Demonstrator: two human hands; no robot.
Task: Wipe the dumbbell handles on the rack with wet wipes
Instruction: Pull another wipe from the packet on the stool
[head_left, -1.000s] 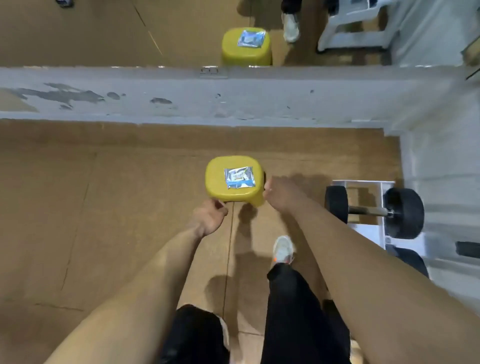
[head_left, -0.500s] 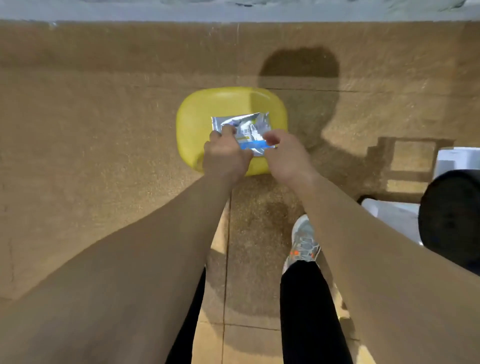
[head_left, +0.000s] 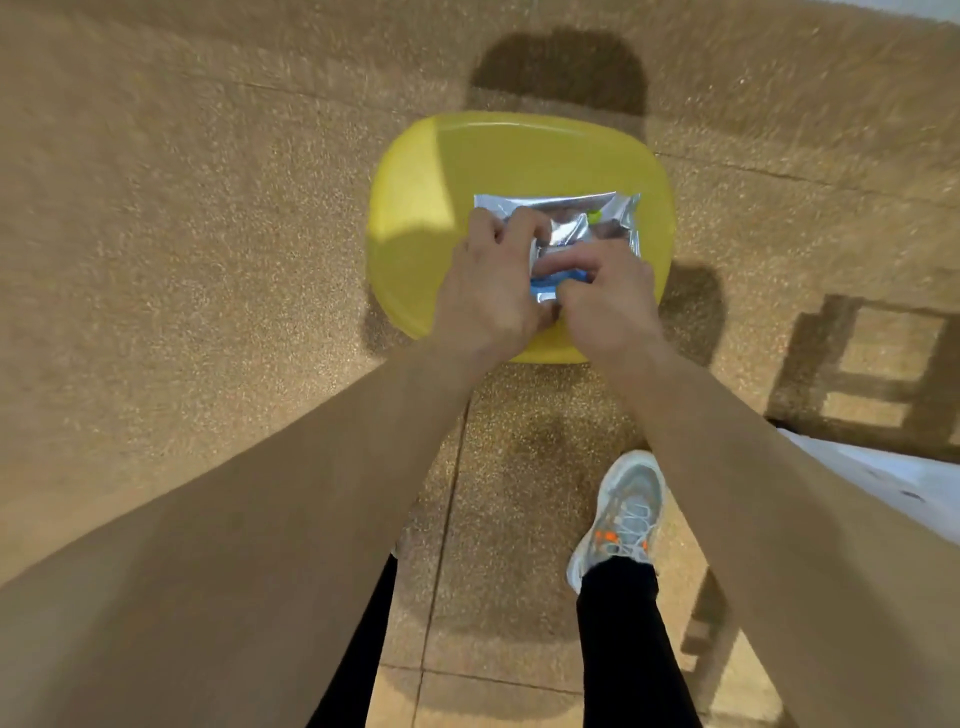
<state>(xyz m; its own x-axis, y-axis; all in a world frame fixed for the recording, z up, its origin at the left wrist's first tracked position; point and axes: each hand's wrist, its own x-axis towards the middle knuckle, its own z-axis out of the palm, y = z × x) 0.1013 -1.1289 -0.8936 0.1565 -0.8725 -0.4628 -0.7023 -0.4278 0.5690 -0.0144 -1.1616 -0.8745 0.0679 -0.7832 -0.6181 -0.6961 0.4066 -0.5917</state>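
Observation:
A silver wet-wipe pack (head_left: 597, 215) with a blue label lies on a yellow stool (head_left: 415, 218) straight ahead of me. My left hand (head_left: 491, 288) grips the pack's left side with curled fingers. My right hand (head_left: 605, 301) pinches at the blue flap near the pack's front edge. Both hands cover the near half of the pack. The dumbbells and their handles are out of view.
Speckled brown floor surrounds the stool. A white base of the rack (head_left: 893, 478) shows at the right edge, with the rack's shadow (head_left: 872, 374) on the floor. My legs and a grey shoe (head_left: 621, 519) are below my arms.
I have leaned in closer over the stool. My hands went from the stool's edge onto the pack, and my right fingers now pinch the flap. The dumbbell has left the view.

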